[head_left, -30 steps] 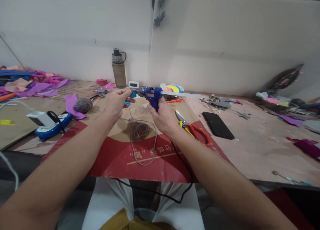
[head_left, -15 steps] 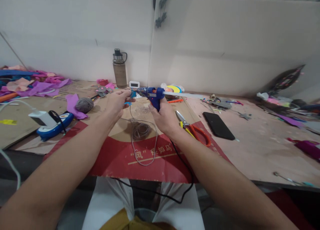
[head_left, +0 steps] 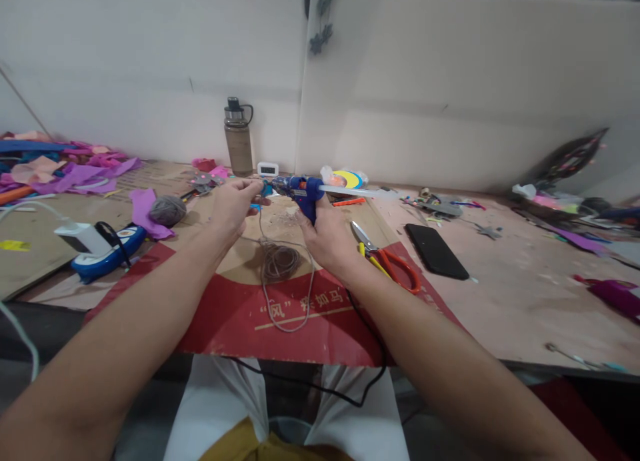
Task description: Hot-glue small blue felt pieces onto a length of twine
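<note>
Two bare hands are raised over the table (head_left: pixel 505 294). The right hand (head_left: pixel 324 235) wraps the grip of one blue glue gun (head_left: pixel 307 197), a single translucent glue stick (head_left: pixel 345 190) jutting from its back. The left hand (head_left: pixel 234 204) pinches one small blue piece (head_left: pixel 267 189) at the gun's front end; from here I can't tell whether they touch. Between the forearms, one loose coil of cord (head_left: pixel 280 264) lies on cardboard (head_left: pixel 215 324). One pair of scissors (head_left: pixel 384 256) and one black phone (head_left: pixel 436 251) lie rightward; one ball of grey yarn (head_left: pixel 169 211) lies leftward.
</note>
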Demonstrator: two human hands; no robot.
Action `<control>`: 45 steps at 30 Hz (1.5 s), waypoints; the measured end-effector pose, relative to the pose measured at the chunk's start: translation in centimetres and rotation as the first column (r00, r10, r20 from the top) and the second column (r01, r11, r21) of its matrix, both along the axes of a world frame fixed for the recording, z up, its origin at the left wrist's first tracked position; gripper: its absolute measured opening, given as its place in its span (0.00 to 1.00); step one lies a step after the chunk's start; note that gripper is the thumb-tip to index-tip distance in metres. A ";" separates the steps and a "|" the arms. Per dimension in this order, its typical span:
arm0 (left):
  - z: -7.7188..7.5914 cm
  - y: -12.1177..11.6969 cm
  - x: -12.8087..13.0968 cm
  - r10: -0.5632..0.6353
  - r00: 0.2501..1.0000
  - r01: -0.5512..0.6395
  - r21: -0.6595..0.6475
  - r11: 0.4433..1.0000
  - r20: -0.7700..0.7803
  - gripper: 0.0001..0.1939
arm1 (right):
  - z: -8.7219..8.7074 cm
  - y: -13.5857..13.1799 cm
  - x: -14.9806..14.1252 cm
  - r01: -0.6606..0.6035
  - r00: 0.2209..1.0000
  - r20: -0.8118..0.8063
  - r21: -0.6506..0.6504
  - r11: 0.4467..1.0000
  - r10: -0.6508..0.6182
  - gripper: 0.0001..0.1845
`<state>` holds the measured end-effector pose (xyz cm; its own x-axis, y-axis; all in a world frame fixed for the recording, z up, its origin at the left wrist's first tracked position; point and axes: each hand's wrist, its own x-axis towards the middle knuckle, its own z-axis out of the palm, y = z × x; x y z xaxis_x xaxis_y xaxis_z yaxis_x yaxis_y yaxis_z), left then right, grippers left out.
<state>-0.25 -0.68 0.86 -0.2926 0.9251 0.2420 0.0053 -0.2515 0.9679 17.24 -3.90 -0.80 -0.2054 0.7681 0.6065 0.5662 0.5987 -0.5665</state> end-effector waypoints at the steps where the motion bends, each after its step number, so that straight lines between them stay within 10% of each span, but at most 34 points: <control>1: 0.0 0.0 0.0 0.006 1.000 -0.006 0.005 1.000 0.002 0.07 | 0.0 0.0 0.0 0.006 1.000 0.008 -0.005 1.000 -0.006 0.23; 35: 0.1 0.4 -0.5 -0.031 0.996 0.033 -0.016 0.999 0.084 0.07 | 0.1 -0.1 0.1 0.034 0.998 0.058 -0.003 0.999 -0.034 0.18; 45: -0.1 0.6 -0.8 0.023 0.994 -0.021 -0.020 1.000 0.111 0.05 | -0.9 2.5 0.8 -0.179 0.877 -0.481 -0.341 0.923 -0.008 0.12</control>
